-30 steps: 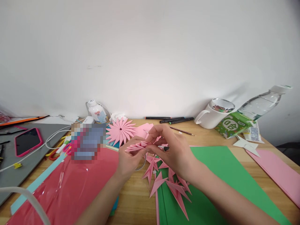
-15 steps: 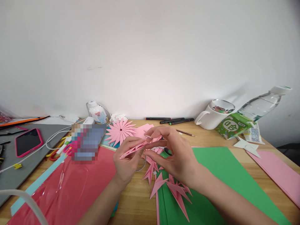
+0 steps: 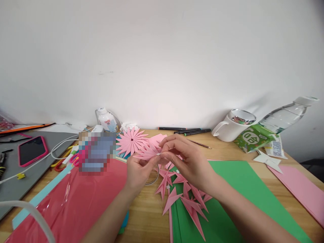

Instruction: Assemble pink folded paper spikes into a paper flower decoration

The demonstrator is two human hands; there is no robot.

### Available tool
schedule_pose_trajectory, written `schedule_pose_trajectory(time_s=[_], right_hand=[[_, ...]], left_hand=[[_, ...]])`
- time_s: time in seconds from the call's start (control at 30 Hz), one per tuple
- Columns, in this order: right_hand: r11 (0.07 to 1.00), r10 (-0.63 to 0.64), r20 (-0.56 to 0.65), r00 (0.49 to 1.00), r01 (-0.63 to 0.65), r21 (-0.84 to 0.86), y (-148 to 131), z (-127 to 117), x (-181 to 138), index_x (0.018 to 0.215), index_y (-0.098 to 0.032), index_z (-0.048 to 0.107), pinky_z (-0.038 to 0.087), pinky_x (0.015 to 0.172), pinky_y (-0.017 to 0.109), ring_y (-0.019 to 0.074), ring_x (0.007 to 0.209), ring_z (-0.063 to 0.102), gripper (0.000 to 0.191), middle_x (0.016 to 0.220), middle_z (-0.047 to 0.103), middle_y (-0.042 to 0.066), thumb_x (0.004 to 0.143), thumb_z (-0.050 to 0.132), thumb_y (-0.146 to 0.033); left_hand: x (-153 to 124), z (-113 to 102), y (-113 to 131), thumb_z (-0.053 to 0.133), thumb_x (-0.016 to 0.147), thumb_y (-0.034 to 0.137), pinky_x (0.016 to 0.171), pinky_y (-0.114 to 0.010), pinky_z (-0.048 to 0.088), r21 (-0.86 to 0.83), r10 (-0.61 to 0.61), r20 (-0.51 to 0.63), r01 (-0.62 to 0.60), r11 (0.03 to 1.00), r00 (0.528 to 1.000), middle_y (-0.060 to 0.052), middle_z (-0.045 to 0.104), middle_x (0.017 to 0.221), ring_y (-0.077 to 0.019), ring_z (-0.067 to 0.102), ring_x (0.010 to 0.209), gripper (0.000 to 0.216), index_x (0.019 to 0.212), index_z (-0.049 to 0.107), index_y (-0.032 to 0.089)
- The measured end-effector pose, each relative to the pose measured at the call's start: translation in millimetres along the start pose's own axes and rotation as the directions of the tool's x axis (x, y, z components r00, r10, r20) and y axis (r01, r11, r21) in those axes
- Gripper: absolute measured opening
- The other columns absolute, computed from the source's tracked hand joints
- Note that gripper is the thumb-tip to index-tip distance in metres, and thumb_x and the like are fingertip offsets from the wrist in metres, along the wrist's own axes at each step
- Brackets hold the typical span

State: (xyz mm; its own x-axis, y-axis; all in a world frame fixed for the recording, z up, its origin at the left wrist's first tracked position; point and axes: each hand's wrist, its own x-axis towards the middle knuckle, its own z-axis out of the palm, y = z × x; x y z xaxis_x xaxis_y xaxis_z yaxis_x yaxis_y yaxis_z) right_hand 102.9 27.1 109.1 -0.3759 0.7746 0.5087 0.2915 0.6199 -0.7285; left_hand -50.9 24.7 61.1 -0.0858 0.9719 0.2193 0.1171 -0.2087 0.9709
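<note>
A pink folded-paper fan (image 3: 147,152) with pointed tips is held up over the middle of the table. My left hand (image 3: 139,170) grips it from the left and below, thumb pressed on its near side. From the right, my right hand (image 3: 188,162) closes thumb and fingers at the fan's right edge. A small white strip (image 3: 159,154), possibly tape, shows at those fingertips. Several loose pink folded-paper pieces (image 3: 193,206) lie below my right hand on green paper (image 3: 243,192). Behind the fan rests a round pink paper flower (image 3: 131,140).
Red paper in clear plastic (image 3: 83,195) covers the left front. A white mug (image 3: 231,126), green packet (image 3: 253,137) and water bottle (image 3: 286,114) stand back right. Markers (image 3: 192,131) and a pencil (image 3: 199,143) lie near the wall. A pink-cased phone (image 3: 32,151) is far left.
The pink fan has tilted from nearly edge-on to show its spread points. My right hand's fingers, apart before, have come together at the fan's right edge.
</note>
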Motion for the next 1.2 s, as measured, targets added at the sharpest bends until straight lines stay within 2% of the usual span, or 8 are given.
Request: schedule_pose_trajectory(time_s=[0.1, 0.17, 0.3, 0.43, 0.57, 0.87, 1.07, 1.2], right_hand=[[0.999, -0.016, 0.011, 1.0, 0.016, -0.05, 4, -6, 2, 0.082, -0.019, 0.056, 0.048, 0.069, 0.027, 0.0153, 0.086, 0.057, 0.009, 0.097, 0.057, 0.007, 0.086, 0.049, -0.016], [0.998, -0.007, 0.025, 1.0, 0.009, -0.059, 5, -8, 2, 0.084, -0.019, 0.056, 0.05, 0.067, 0.027, 0.015, 0.082, 0.058, 0.007, 0.092, 0.058, 0.006, 0.085, 0.05, -0.015], [0.998, 0.068, 0.066, 0.995, -0.068, -0.002, 8, -4, 1, 0.089, -0.02, 0.053, 0.052, 0.062, 0.025, 0.0121, 0.07, 0.061, 0.01, 0.082, 0.06, 0.001, 0.083, 0.051, -0.012], [0.996, 0.07, 0.033, 0.997, -0.072, 0.045, 9, 8, -3, 0.094, -0.02, 0.052, 0.055, 0.068, 0.028, 0.0137, 0.078, 0.064, 0.015, 0.087, 0.062, 0.002, 0.083, 0.049, -0.011], [0.997, 0.058, -0.006, 0.998, -0.058, 0.051, 12, 17, -6, 0.094, -0.02, 0.051, 0.055, 0.07, 0.029, 0.0138, 0.08, 0.063, 0.016, 0.087, 0.062, 0.002, 0.083, 0.048, -0.01], [0.999, -0.014, -0.041, 0.999, 0.012, -0.045, 10, 23, -7, 0.092, -0.02, 0.049, 0.053, 0.07, 0.029, 0.0141, 0.077, 0.061, 0.015, 0.082, 0.061, 0.002, 0.082, 0.048, -0.009], [0.976, -0.209, -0.029, 0.977, 0.207, -0.068, 7, 21, -8, 0.089, -0.021, 0.048, 0.049, 0.071, 0.031, 0.0158, 0.081, 0.059, 0.013, 0.087, 0.061, 0.005, 0.084, 0.045, -0.01], [0.961, -0.278, 0.047, 0.959, 0.278, 0.009, 8, 14, -4, 0.087, -0.022, 0.046, 0.049, 0.076, 0.032, 0.0163, 0.088, 0.057, 0.016, 0.089, 0.061, 0.005, 0.082, 0.044, -0.007]], left_hand=[[3, 0, 1, 0.067, 0.07, 0.031, 0.038, -0.022, 0.045, -0.035, -0.073, 0.108, 0.077, 0.996, 0.991, -0.002, 0.064, 0.05, -0.0131, 0.056, 0.039, 0.023, 0.054, 0.066, 0.014], [4, 2, 2, 0.069, 0.068, 0.031, 0.037, -0.022, 0.044, -0.052, -0.098, 0.12, 0.105, 0.993, 0.988, -0.003, 0.065, 0.051, -0.0139, 0.057, 0.04, 0.02, 0.059, 0.068, 0.013], [4, 5, 1, 0.074, 0.061, 0.03, 0.038, -0.021, 0.045, -0.073, -0.106, 0.062, 0.111, 0.991, 0.992, 0.0, 0.064, 0.049, -0.0153, 0.06, 0.044, 0.019, 0.068, 0.069, 0.013], [5, 4, -4, 0.075, 0.059, 0.026, 0.053, -0.025, 0.053, -0.104, -0.08, -0.052, 0.074, 0.992, 0.995, -0.002, 0.07, 0.066, -0.0176, 0.065, 0.06, 0.019, 0.072, 0.068, 0.013], [6, 2, -8, 0.072, 0.062, 0.025, 0.048, -0.023, 0.05, -0.048, -0.054, -0.082, 0.05, 0.998, 0.995, 0.0, 0.067, 0.058, -0.0151, 0.062, 0.052, 0.014, 0.067, 0.066, 0.013], [2, 2, -4, 0.065, 0.067, 0.017, 0.053, -0.02, 0.047, 0.115, 0.158, -0.125, -0.144, 0.983, 0.979, 0.001, 0.063, 0.063, -0.0117, 0.057, 0.058, 0.001, 0.067, 0.063, 0.017], [0, -4, -8, 0.062, 0.071, 0.015, 0.062, -0.023, 0.048, 0.241, 0.451, -0.178, -0.405, 0.882, 0.875, -0.001, 0.066, 0.074, -0.0136, 0.06, 0.068, 0.008, 0.077, 0.066, 0.019], [1, -7, -13, 0.063, 0.071, 0.011, 0.065, -0.025, 0.048, 0.263, 0.545, -0.176, -0.495, 0.828, 0.819, -0.002, 0.066, 0.078, -0.0139, 0.061, 0.071, 0.014, 0.082, 0.066, 0.019]])
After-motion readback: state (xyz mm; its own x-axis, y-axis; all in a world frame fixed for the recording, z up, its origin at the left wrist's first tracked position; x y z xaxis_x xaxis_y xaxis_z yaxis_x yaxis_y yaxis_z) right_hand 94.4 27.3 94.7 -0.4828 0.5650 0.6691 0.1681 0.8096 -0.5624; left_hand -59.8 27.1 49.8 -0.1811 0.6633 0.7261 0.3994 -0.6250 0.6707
